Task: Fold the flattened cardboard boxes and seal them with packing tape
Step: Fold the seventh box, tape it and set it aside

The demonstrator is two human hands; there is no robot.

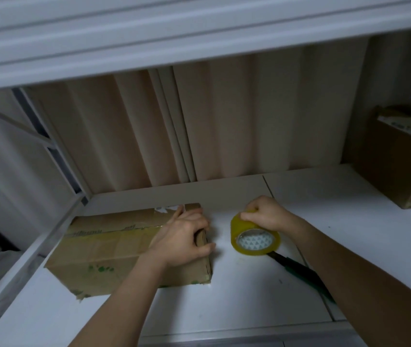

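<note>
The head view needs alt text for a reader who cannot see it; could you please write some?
On a white shelf, a person's left hand grips the right end of a folded cardboard box, while the right hand pinches a roll of yellowish packing tape standing beside it.

- One head-worn wide-angle view, looking forward and steeply down from close above the white desk (237, 296).
- It faces the beige curtain (224, 121) behind; an overhead shelf (174, 33) fills the top.
</note>
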